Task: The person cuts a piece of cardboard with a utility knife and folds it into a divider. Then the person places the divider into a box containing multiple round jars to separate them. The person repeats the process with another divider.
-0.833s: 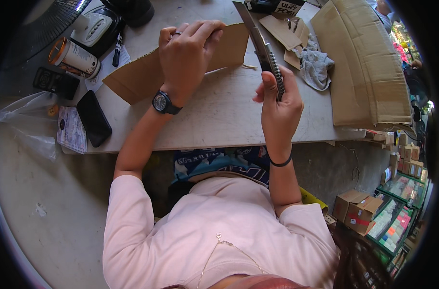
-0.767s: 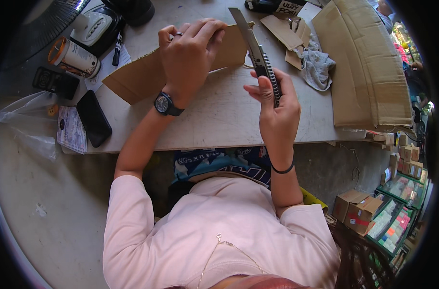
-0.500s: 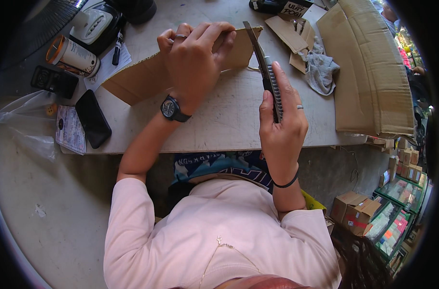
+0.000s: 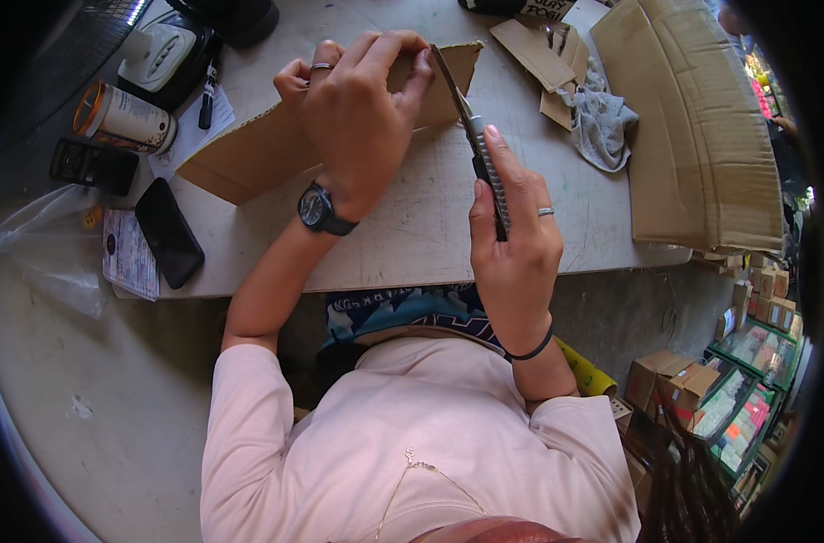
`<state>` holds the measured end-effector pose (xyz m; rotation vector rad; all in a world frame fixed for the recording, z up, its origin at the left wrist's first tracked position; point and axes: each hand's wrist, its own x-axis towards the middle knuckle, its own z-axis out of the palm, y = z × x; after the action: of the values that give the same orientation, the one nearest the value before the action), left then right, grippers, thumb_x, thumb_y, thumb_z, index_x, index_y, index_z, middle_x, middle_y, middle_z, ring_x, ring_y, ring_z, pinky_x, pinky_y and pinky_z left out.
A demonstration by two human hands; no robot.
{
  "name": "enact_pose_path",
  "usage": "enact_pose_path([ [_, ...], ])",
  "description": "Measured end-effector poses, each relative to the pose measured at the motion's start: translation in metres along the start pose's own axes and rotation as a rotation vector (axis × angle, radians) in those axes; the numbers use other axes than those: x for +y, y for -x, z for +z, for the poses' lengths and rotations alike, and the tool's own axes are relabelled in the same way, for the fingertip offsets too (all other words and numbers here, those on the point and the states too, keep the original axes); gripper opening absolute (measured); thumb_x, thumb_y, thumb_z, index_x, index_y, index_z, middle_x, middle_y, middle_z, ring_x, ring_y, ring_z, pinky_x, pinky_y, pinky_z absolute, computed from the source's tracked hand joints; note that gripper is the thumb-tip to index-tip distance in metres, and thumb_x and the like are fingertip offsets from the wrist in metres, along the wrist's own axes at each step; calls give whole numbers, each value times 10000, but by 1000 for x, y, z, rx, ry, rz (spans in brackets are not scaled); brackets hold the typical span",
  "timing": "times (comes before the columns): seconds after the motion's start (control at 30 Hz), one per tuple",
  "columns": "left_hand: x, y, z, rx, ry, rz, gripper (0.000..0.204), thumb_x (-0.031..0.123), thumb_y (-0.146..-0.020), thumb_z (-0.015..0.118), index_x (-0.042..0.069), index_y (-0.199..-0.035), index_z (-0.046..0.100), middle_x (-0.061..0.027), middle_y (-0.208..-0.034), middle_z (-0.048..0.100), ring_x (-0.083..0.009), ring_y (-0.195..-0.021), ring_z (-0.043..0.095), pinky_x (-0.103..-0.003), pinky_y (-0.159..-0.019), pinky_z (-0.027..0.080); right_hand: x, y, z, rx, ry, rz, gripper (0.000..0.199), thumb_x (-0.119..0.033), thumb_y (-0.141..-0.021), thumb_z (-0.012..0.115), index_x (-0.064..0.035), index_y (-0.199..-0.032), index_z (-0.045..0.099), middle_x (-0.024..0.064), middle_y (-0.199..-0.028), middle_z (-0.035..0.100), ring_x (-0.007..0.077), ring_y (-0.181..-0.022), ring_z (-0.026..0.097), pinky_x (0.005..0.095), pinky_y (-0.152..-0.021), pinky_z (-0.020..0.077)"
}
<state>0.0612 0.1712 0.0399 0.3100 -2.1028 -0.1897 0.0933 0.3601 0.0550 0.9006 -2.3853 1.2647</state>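
A flat piece of brown cardboard [image 4: 249, 158] stands on its long edge on the table, held up by my left hand [image 4: 358, 113]. The fingers of that hand pinch its top edge, and a black watch is on the wrist. In my right hand [image 4: 518, 222] is a box cutter [image 4: 489, 167] with a grey ribbed handle and a long extended blade. The blade points up and away, and its tip lies close to my left fingertips at the cardboard's top edge. Whether the blade touches the cardboard I cannot tell.
At left lie a phone [image 4: 170, 233], a canister [image 4: 123, 118], a black marker [image 4: 208, 95] and a clear plastic bag [image 4: 50, 244]. Rightward are cardboard scraps [image 4: 534, 59], a grey rag [image 4: 604, 127] and a large cardboard box [image 4: 683, 136]. The table's near edge runs before my body.
The box cutter in my right hand has moved left, its blade tip now nearer my left fingertips. My left hand still grips the cardboard. The whole view has shifted slightly.
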Motion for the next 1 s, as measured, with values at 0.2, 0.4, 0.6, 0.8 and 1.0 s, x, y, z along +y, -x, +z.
enact_pose_path([
  [0.2, -2, 3, -1, -27, -6, 37, 57, 282, -888, 759, 270, -942, 748, 112, -897, 714, -138, -842, 575, -393, -861, 290, 2, 2, 7, 19, 14, -27, 574, 18, -943, 639, -144, -1485, 543, 148, -936, 639, 275, -636, 631, 394, -600, 531],
  [0.4, -4, 5, 0, -28, -13, 53, 85, 253, -888, 759, 265, -970, 744, 108, -912, 707, -141, -858, 571, -396, -870, 288, -3, 0, 7, -34, 70, 13, 602, -9, -944, 636, -159, -1513, 505, 150, -860, 611, 283, -546, 590, 410, -517, 509],
  [0.6, -2, 6, 0, -21, 0, 64, 87, 244, -891, 755, 253, -976, 740, 103, -918, 706, -139, -877, 576, -398, -879, 284, -14, -11, 8, -96, 109, 98, 459, 17, -976, 596, -92, -1420, 559, 219, -1166, 697, 401, -930, 702, 433, -778, 561],
  [0.8, -5, 4, 0, -17, -22, 79, 94, 296, -926, 738, 259, -1012, 749, 96, -918, 710, -136, -847, 607, -375, -880, 295, -19, -8, 5, -141, 152, 134, 492, 4, -985, 579, -130, -1456, 530, 236, -1039, 693, 421, -809, 693, 456, -688, 542],
  [1.0, -7, 3, 3, 11, -24, 100, 75, 286, -890, 770, 253, -956, 756, 97, -888, 703, -124, -867, 583, -381, -853, 296, -20, -11, 3, -164, 146, 142, 489, -18, -989, 583, -141, -1459, 528, 236, -958, 682, 427, -763, 681, 473, -641, 524],
])
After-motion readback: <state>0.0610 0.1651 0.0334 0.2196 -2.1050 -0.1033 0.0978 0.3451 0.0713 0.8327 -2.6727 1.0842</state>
